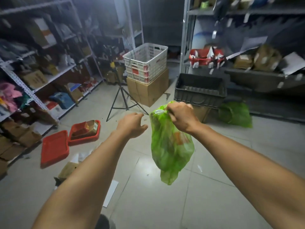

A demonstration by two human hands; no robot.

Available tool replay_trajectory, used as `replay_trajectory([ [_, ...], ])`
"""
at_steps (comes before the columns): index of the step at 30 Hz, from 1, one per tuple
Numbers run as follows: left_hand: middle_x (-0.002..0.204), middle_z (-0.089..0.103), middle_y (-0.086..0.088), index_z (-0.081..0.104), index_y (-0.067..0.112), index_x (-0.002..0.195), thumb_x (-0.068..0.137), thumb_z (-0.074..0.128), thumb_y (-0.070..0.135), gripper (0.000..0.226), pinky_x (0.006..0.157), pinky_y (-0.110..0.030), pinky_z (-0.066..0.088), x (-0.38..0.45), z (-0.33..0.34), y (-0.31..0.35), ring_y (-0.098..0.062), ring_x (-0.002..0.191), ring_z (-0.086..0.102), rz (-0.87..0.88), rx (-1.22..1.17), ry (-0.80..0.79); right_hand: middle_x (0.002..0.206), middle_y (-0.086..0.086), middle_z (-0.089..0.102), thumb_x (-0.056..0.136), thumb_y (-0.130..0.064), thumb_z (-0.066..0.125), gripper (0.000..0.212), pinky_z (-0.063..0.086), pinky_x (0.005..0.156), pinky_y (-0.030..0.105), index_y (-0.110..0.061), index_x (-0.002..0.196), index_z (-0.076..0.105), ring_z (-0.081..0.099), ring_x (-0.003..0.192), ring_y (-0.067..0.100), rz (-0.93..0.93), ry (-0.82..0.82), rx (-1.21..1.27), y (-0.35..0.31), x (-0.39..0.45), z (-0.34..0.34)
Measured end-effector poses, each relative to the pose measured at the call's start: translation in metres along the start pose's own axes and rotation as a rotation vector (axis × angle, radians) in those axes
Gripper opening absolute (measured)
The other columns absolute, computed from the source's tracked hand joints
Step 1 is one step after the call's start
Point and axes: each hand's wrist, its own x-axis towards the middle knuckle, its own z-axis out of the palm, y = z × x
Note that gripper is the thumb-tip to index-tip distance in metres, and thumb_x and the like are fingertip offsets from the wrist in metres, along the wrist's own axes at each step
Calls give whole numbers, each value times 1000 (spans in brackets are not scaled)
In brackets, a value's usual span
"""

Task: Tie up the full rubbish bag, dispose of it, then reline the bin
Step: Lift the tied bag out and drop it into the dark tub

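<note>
Green plastic rubbish bag [170, 144], full, hangs in air above tiled floor [214, 195], mouth gathered at top. Right hand [181, 117] grips gathered neck, fingers curled tight round it. Left hand [132, 125] just beside bag, not touching, fingers loosely curled, holding nothing. Second green bag [236, 114] sits by black crate [200, 90] near right shelving (whether it lines a bin, cannot tell). Red trays [54, 147] on floor by left shelving. Black tripod [123, 98] beside cardboard box [148, 91] with white basket [146, 62] on top.
</note>
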Motion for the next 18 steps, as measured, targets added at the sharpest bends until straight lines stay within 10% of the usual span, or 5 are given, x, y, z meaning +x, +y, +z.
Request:
replay_trajectory([
  [18,126,59,-11,51,23,136,86,54,59,62,92,-44,49,290,-1,89,-34,119,52,109,0,-40,111,1,65,96,-28,52,16,38,88,43,-24,106,64,56,104,29,220,6,-31,234,162,12],
])
